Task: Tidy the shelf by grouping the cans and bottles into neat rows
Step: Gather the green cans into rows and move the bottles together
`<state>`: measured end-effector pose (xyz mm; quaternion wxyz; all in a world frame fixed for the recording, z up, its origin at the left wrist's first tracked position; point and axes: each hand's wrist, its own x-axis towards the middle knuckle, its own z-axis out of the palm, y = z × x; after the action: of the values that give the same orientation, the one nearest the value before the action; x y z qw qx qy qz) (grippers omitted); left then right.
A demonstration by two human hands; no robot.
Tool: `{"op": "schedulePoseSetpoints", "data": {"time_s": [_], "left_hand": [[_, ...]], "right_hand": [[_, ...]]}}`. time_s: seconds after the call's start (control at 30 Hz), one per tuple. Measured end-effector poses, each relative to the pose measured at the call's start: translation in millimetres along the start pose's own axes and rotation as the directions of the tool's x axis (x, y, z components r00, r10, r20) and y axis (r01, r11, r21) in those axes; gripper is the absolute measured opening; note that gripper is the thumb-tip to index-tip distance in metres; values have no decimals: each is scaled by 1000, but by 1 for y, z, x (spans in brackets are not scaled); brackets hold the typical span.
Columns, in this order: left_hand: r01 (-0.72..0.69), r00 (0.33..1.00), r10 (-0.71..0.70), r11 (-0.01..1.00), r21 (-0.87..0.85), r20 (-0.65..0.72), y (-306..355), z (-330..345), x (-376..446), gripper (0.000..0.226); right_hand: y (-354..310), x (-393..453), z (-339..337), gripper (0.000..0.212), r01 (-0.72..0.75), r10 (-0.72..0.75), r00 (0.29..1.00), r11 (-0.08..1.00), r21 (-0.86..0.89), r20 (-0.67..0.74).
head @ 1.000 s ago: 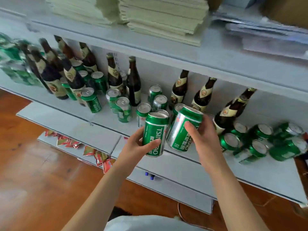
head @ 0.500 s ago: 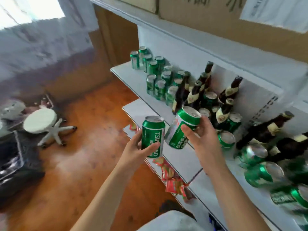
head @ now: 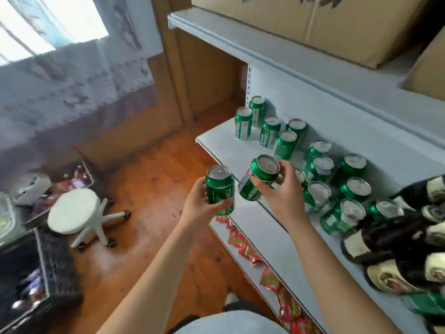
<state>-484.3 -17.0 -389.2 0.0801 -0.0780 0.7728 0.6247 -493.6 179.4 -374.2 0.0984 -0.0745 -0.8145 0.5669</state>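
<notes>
The left hand (head: 201,206) grasps one upright green aluminium beer can (head: 220,190) out over the wooden floor (head: 154,189); the right hand (head: 280,189) grasps a second green can, tilted, (head: 260,180) at the front edge of the grey metal shelf (head: 272,239). Farther along, about fourteen green cans (head: 315,196) stand grouped; dark glass bottles (head: 397,239), blurred, lie nearer right. Brown cardboard boxes (head: 320,22) sit above.

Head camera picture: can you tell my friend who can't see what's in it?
A person's left hand and right hand each hold a green metal drink can beside a grey shelf. More green cans stand there, with dark glass bottles at right.
</notes>
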Motion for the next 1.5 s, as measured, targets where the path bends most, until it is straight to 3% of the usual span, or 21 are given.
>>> {"op": "schedulePoseSetpoints", "data": {"time_s": [0.13, 0.3, 0.53, 0.67, 0.73, 0.83, 0.9, 0.97, 1.03, 1.1, 1.23, 1.37, 1.43, 1.5], "left_hand": [[-21, 999, 20, 999, 43, 33, 10, -20, 93, 63], [-97, 984, 67, 979, 179, 165, 9, -27, 220, 70], [-208, 940, 96, 923, 325, 329, 10, -30, 329, 77], [-260, 904, 99, 900, 350, 417, 9, -22, 354, 82], [-288, 884, 113, 897, 337, 453, 10, -19, 359, 83], [-330, 856, 96, 858, 394, 509, 10, -18, 359, 89], [-324, 874, 73, 824, 465, 481, 8, -21, 353, 95], [-308, 910, 118, 834, 457, 398, 6, -26, 343, 92], [-383, 909, 252, 817, 432, 331, 6, -30, 335, 80], [-478, 874, 379, 781, 402, 303, 9, -31, 328, 70], [-594, 799, 487, 732, 335, 352, 24, -27, 316, 59], [-702, 692, 556, 666, 250, 461, 41, -13, 296, 54], [-747, 634, 597, 638, 188, 491, 53, -5, 284, 50], [-770, 581, 643, 633, 81, 498, 67, 0, 273, 41]], "right_hand": [[3, 76, 50, 67, 9, -16, 999, 975, -221, -29], [35, 146, 105, 71, -159, 108, 978, 939, -304, -177], [45, 168, 140, 76, -368, 190, 898, 820, -439, -397], [41, 166, 145, 88, -437, 260, 875, 786, -437, -407], [36, 163, 137, 84, -496, 276, 837, 746, -444, -473], [25, 163, 109, 53, -511, 46, 729, 701, -498, -683], [21, 171, 87, 47, -530, -41, 684, 659, -534, -728], [23, 184, 72, 62, -596, 50, 703, 587, -549, -710], [31, 195, 64, 74, -636, 181, 736, 515, -575, -653], [39, 201, 61, 70, -612, 231, 770, 530, -587, -595], [40, 195, 57, 58, -594, 291, 795, 551, -587, -532], [31, 170, 65, 76, -497, 320, 867, 631, -596, -383], [24, 144, 61, 74, -448, 219, 881, 668, -594, -419], [18, 109, 44, 52, -455, 9, 804, 655, -604, -595]]}}
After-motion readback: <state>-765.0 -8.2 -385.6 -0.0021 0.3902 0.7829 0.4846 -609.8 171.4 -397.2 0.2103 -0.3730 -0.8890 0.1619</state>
